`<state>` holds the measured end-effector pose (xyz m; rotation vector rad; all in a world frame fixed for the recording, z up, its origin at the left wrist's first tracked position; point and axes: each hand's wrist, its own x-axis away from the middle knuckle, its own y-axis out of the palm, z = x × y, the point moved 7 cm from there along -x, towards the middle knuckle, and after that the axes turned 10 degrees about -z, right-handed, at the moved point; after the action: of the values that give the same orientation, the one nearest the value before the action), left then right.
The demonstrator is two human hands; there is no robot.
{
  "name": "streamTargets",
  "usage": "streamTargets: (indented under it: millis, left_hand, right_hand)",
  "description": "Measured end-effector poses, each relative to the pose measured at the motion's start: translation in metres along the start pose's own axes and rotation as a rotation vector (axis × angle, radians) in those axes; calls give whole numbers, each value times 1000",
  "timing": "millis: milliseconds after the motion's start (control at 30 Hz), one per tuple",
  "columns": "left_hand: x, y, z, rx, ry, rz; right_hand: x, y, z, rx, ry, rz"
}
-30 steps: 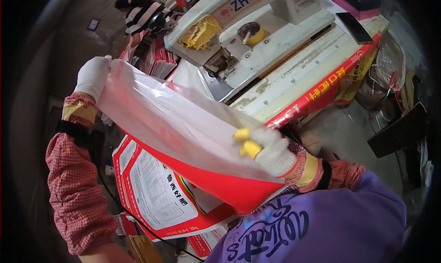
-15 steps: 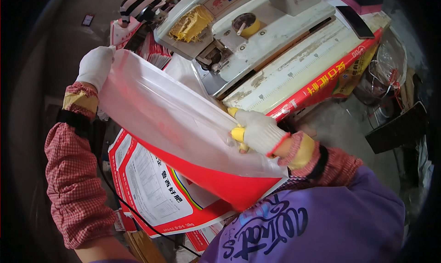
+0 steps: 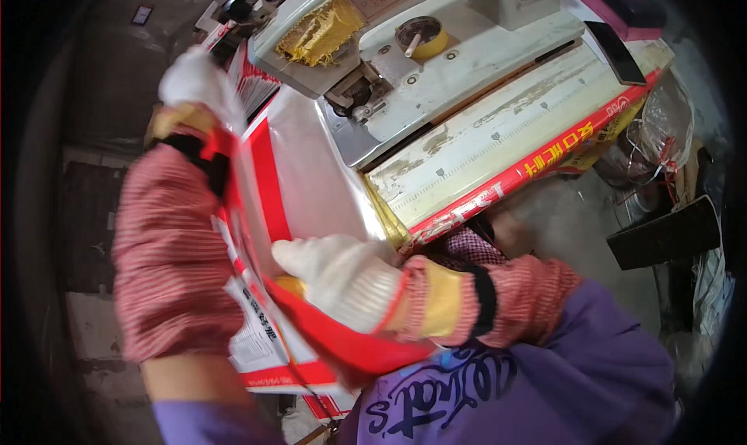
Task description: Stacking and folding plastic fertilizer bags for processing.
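Note:
A large red and white plastic bag [image 3: 299, 180] stands on edge between my arms, against the front of a white bench machine [image 3: 436, 79]. My left hand [image 3: 194, 79], in a white glove, grips the bag's far upper end. My right hand [image 3: 338, 278], also in a white glove, clasps the bag's near lower edge by the machine's corner. Both forearms wear red checked sleeve covers.
The machine's worn cream table [image 3: 506, 126] carries a ruler scale and a red printed strip along its front. A dark flat phone-like thing [image 3: 615, 52] lies on its right end. More red and white bags [image 3: 249, 71] are stacked behind. Dark tray [image 3: 661, 235] and clear plastic lie on the floor at right.
The bag has swung from lying broad across my front to standing edge-on beside the machine. My left arm has risen and come across. My right hand has dropped lower and nearer.

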<state>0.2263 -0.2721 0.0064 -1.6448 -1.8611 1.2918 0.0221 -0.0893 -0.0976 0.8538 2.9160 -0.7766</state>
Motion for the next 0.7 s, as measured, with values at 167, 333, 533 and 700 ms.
streamTargets:
  millis: [167, 333, 533, 700]
  left_hand:
    - [72, 104, 64, 91, 241, -157]
    - [91, 95, 90, 294, 620, 325]
    - [87, 83, 90, 486, 628, 399]
    - [70, 92, 82, 641, 433, 91]
  right_hand:
    - [94, -15, 72, -598, 62, -180]
    - [169, 16, 175, -1011, 670, -64]
    - [161, -13, 141, -1050, 635, 285]
    - [145, -37, 105, 40, 415, 41]
